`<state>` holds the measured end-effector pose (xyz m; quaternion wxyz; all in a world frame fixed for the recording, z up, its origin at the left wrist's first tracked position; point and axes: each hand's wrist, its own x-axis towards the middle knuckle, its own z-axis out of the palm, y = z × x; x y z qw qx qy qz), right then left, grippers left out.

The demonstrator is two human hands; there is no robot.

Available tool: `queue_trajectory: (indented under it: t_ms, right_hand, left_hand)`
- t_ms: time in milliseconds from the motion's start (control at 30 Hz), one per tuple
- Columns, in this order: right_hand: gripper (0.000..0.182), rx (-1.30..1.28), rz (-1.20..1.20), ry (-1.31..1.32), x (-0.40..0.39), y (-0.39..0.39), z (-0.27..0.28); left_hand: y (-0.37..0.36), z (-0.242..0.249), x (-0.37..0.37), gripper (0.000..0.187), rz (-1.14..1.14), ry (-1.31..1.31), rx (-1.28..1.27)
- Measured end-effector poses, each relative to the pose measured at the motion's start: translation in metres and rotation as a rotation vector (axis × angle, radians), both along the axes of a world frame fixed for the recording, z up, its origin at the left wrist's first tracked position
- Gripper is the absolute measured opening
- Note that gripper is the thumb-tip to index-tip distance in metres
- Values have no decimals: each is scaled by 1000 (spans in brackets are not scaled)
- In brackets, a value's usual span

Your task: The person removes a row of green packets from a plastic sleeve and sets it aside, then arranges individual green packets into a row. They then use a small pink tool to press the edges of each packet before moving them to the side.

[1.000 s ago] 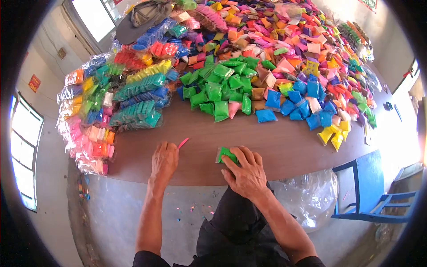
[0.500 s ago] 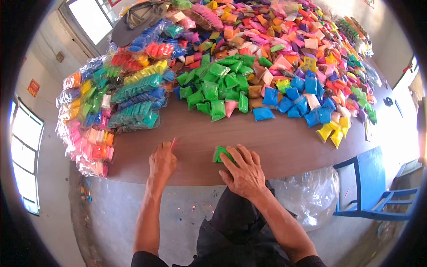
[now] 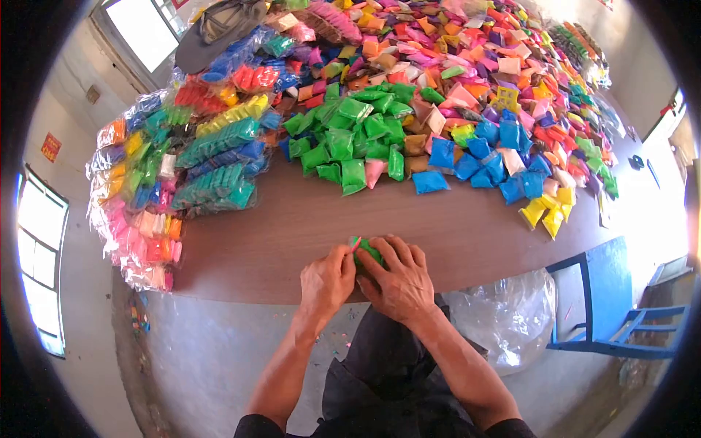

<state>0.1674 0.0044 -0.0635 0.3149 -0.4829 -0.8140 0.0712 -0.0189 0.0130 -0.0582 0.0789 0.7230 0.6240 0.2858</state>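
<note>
A small green packet (image 3: 369, 253) in clear plastic lies on the table near its front edge. My right hand (image 3: 400, 281) holds it from above, fingers curled over its right part and hiding much of it. Against the packet's left side is my left hand (image 3: 328, 285), closed with thumb and forefinger pinched on a thin pinkish-red strip (image 3: 357, 245). The strip's tip lies across the packet's left edge; what exactly the strip is, I cannot make out.
Beyond my hands is a heap of green packets (image 3: 354, 135), with blue packets (image 3: 442, 155) to its right. A large mixed-colour pile (image 3: 467, 58) stands behind. Bundled clear bags (image 3: 219, 186) line the left of the brown table (image 3: 307, 219). A blue chair (image 3: 610, 296) stands at right.
My left hand has moved right, carrying the thin strip to the green packet's left edge. My right hand stays on the packet, with its fingers drawn in slightly.
</note>
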Motion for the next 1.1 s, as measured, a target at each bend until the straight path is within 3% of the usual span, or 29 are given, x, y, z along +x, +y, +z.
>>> queue_trajectory:
  t_ms: [100, 200, 300, 400, 533, 800, 933, 1100]
  right_hand:
    - [50, -7, 1, 4, 1, -1, 0]
    - [49, -14, 2, 8, 1, -1, 2]
    - [49, -24, -3, 28, 0, -1, 0]
    - [49, -24, -5, 35, 1, -2, -3]
    - [50, -33, 6, 17, 1, -1, -3]
    - [48, -4, 10, 73, 2, -2, 1]
    - [42, 20, -12, 109, 1, 0, 1]
    - [35, 67, -37, 129, -1, 0, -2]
  left_hand:
    - [7, -15, -21, 8, 31, 107, 65]
    - [17, -5, -42, 10, 121, 35, -53]
    - [4, 13, -30, 9, 105, -115, -70]
    - [-14, 19, -5, 9, 82, -110, -103]
    - [-17, -9, -13, 9, 118, 30, 32]
    - [-34, 10, 0, 7, 84, -154, -34]
    - [-28, -8, -14, 7, 155, 60, 13]
    - [-31, 8, -13, 8, 116, -79, -17]
